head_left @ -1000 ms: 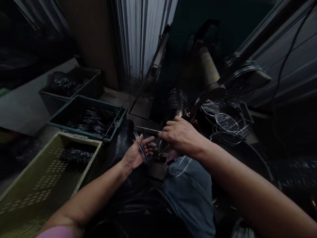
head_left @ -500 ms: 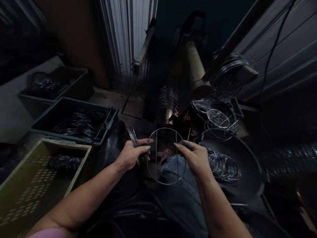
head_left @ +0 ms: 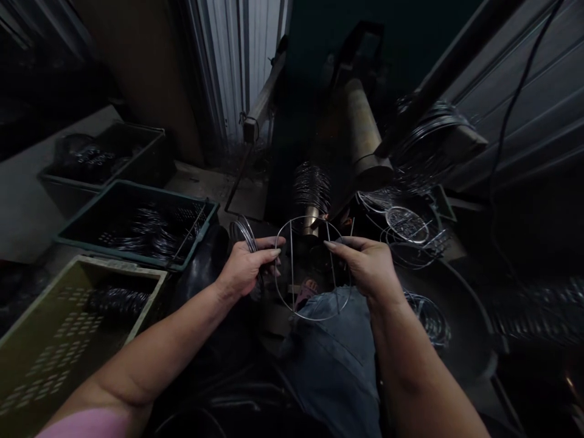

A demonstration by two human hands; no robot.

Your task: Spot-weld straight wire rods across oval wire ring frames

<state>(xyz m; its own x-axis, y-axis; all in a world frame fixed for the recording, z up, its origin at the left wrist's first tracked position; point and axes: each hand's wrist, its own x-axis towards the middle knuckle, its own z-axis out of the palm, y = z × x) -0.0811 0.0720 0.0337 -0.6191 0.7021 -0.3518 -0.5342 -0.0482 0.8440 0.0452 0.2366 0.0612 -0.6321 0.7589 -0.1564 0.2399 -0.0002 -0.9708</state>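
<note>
Over the person's denim-clad lap [head_left: 333,371], the left hand [head_left: 244,271] has its fingers [head_left: 269,252] closed round a bundle of wire rings [head_left: 243,234], their tips at the edge of a round wire frame [head_left: 279,267] with two crosswires. The right hand [head_left: 367,264] pinches that frame's upper right rim, so it hangs upright over the lap. A light pinch could let the thin frame twist or drop, and its wires could snag the bundle. Left, an olive perforated crate [head_left: 123,264] and a green crate [head_left: 118,250] hold dark coils; right, a dark basin [head_left: 474,328] holds loose rings that a falling frame could tangle with. Farther off, rings crowd a metal rod [head_left: 311,188].
</note>
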